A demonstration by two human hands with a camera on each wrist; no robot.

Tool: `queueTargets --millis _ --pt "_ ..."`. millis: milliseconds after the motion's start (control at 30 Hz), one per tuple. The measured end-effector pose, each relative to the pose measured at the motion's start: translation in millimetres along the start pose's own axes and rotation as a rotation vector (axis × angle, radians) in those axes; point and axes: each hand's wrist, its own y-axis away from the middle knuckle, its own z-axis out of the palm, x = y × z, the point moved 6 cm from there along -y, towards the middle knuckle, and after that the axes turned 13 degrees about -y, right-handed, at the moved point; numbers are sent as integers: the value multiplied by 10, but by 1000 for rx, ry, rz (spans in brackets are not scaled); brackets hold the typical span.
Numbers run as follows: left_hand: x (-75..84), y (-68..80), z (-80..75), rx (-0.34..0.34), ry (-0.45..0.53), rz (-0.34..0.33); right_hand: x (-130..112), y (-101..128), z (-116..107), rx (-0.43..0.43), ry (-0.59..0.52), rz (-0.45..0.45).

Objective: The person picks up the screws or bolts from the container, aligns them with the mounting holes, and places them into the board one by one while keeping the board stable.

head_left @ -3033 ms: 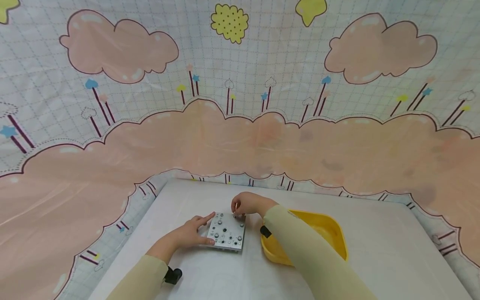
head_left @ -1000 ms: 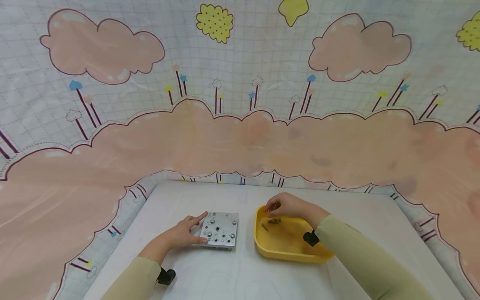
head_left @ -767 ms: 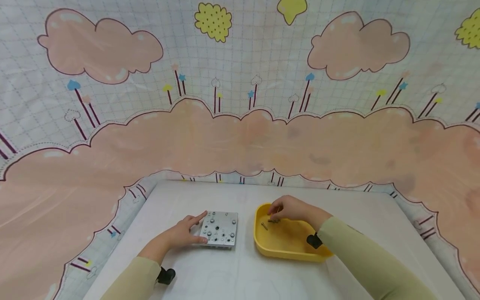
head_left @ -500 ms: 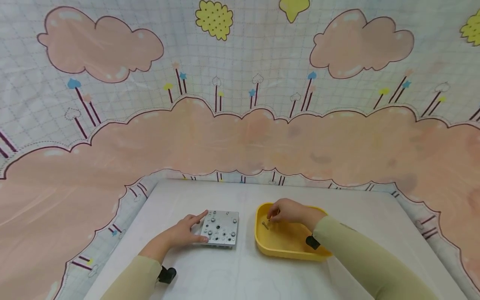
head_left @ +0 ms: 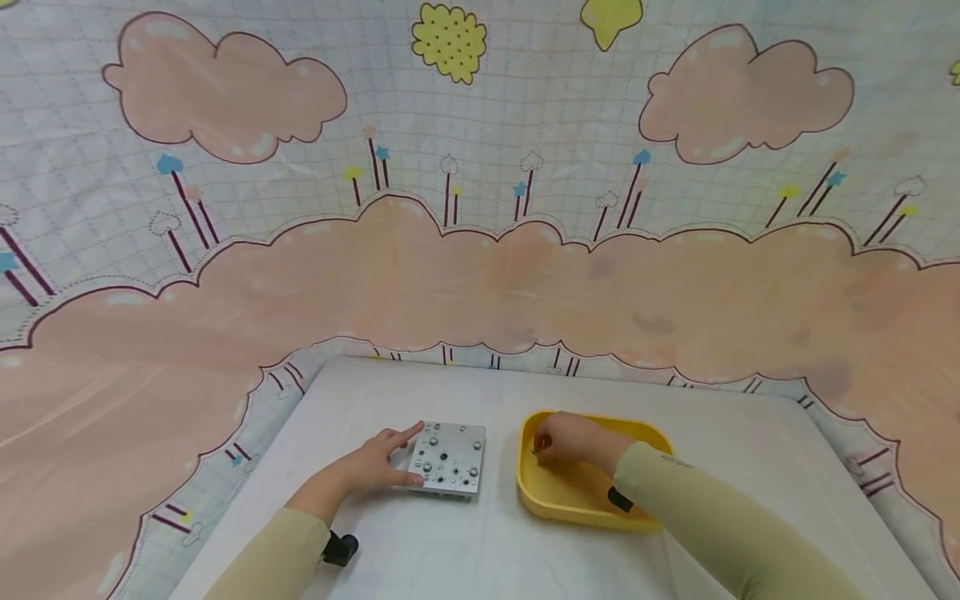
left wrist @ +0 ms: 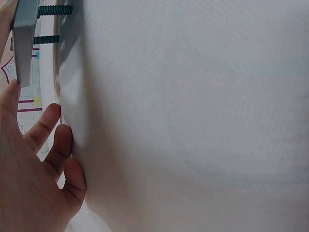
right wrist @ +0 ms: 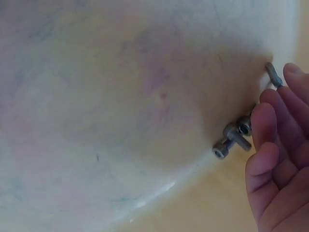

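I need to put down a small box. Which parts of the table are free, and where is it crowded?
Free: the strip of table behind the plate and tray, and the near patch between the two sleeves. Crowded: the narrow gap between plate and tray, and the tray's left corner, with screws by the right hand.

We see a matt grey metal plate (head_left: 450,458), dull steel screws (right wrist: 234,137) and a smooth yellow plastic tray (head_left: 581,508) on white cloth (head_left: 450,550).

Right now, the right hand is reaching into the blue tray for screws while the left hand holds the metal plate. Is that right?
Not quite: the tray is yellow, not blue, as the head view shows. The right hand reaches into it by the screws, and the left hand holds the metal plate.
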Motion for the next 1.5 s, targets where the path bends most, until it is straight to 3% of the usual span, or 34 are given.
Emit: queueTargets --millis 633,933,1167,1500 --pt "43 24 -11 5 -2 3 -76 -74 107 41 22 16" --pt "53 36 -31 0 4 -9 -63 -99 124 85 63 -23" --pt "56 39 -23 -2 -3 -9 -52 -102 118 65 71 12" --pt "26 14 -8 -1 -15 -17 -118 -14 -26 51 -35 19"
